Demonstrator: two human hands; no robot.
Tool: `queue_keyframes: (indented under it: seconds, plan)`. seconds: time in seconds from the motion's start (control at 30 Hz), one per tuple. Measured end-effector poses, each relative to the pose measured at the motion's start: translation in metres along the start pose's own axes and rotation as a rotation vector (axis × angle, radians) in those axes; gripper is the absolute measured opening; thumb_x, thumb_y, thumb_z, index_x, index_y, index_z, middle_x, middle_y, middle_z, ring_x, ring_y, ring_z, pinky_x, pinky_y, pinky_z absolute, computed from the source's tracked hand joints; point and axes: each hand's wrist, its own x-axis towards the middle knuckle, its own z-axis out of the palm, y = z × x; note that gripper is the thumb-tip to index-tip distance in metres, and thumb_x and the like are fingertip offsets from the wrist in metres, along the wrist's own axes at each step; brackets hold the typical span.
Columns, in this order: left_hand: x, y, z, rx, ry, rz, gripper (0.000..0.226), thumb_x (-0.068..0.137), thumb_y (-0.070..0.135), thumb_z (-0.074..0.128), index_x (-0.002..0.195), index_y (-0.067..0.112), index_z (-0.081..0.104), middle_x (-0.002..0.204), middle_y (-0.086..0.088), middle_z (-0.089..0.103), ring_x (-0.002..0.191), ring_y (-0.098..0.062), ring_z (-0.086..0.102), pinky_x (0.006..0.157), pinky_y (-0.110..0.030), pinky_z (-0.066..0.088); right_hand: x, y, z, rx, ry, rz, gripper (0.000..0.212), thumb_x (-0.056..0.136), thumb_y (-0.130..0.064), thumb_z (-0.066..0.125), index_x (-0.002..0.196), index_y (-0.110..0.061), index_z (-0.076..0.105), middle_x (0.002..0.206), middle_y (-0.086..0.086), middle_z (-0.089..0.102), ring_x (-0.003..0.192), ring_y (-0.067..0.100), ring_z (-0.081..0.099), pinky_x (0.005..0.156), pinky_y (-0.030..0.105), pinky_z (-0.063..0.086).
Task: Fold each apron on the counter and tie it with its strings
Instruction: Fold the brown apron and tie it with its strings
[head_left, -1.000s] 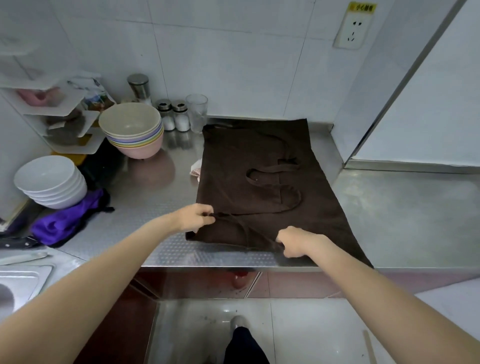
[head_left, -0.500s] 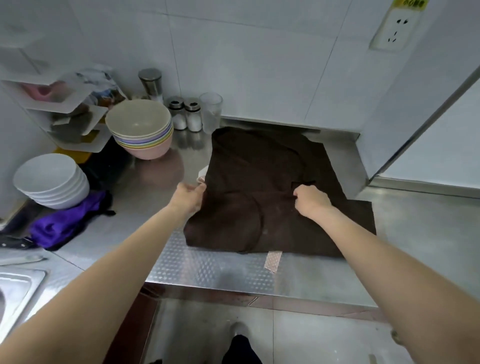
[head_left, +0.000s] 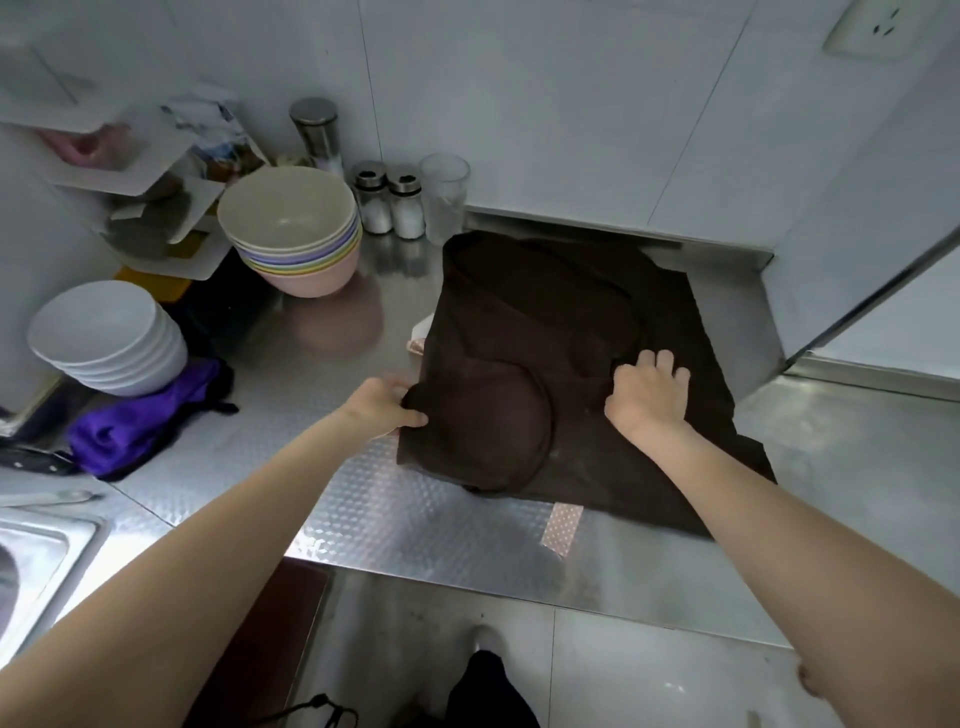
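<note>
Item: brown apron, lying centre-right of the frame on the steel counter, partly folded, one flap doubled over with a rounded bulge at lower centre.

Left hand: grasping the apron's left edge, fingers curled round the cloth.

Right hand: fingers spread and flat, pressing on the upper layer right of centre.

Strings: not visible; presumably tucked inside the fold.

Progress: early. A first fold looks laid but uneven; further folds and the tying remain, by my judgement.

Also present: stacked coloured bowls upper left; white bowls at left; purple cloth below them, possibly another apron, cannot tell.
</note>
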Motion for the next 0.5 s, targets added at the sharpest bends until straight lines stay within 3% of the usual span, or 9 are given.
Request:
queue_keyframes:
  seconds: [0.13, 0.23, 0.3, 0.37, 0.5]
  plan:
    - [-0.002, -0.004, 0.009, -0.163, 0.005, -0.033, 0.037, 0.091, -0.007, 0.048, 0.127, 0.001, 0.043, 0.124, -0.020, 0.053, 0.112, -0.031, 0.054, 0.096, -0.042, 0.047, -0.002, -0.015, -0.008, 0.274, -0.092, 0.002, 0.027, 0.093, -0.019, 0.053, 0.119, -0.010, 0.054, 0.128, 0.012, 0.042, 0.108, 0.031, 0.052, 0.076, 0.034, 0.043]
    - [-0.004, -0.009, 0.020, -0.192, -0.006, -0.048, 0.033, 0.095, -0.006, 0.038, 0.128, -0.004, 0.044, 0.114, -0.019, 0.055, 0.102, -0.027, 0.053, 0.092, -0.037, 0.046, -0.005, -0.033, -0.010, 0.527, -0.133, -0.048, 0.027, 0.092, -0.015, 0.054, 0.117, -0.008, 0.053, 0.122, 0.012, 0.049, 0.094, 0.032, 0.063, 0.081, 0.037, 0.053]
    - [-0.005, -0.012, 0.024, -0.191, -0.012, -0.049, 0.031, 0.097, -0.002, 0.037, 0.126, -0.004, 0.048, 0.119, -0.019, 0.056, 0.103, -0.026, 0.054, 0.092, -0.034, 0.044, -0.009, -0.045, -0.009, 0.653, -0.204, -0.110, 0.030, 0.090, -0.012, 0.055, 0.119, -0.007, 0.051, 0.119, 0.012, 0.052, 0.084, 0.032, 0.068, 0.082, 0.039, 0.055]
    - [-0.002, -0.017, 0.023, -0.091, 0.041, -0.051, 0.028, 0.098, 0.010, 0.043, 0.120, -0.003, 0.054, 0.120, -0.020, 0.059, 0.107, -0.030, 0.057, 0.095, -0.035, 0.046, -0.009, -0.053, -0.006, 0.616, -0.244, -0.149, 0.034, 0.089, -0.011, 0.055, 0.122, -0.006, 0.052, 0.119, 0.015, 0.056, 0.093, 0.033, 0.066, 0.087, 0.039, 0.053]
    - [0.000, -0.022, 0.014, 0.250, 0.175, -0.081, 0.034, 0.095, 0.027, 0.049, 0.084, -0.002, 0.063, 0.093, -0.022, 0.064, 0.097, -0.036, 0.062, 0.087, -0.040, 0.052, -0.003, -0.056, -0.001, 0.648, -0.227, -0.026, 0.029, 0.090, -0.009, 0.053, 0.118, -0.006, 0.060, 0.114, 0.019, 0.061, 0.098, 0.035, 0.065, 0.091, 0.040, 0.052]
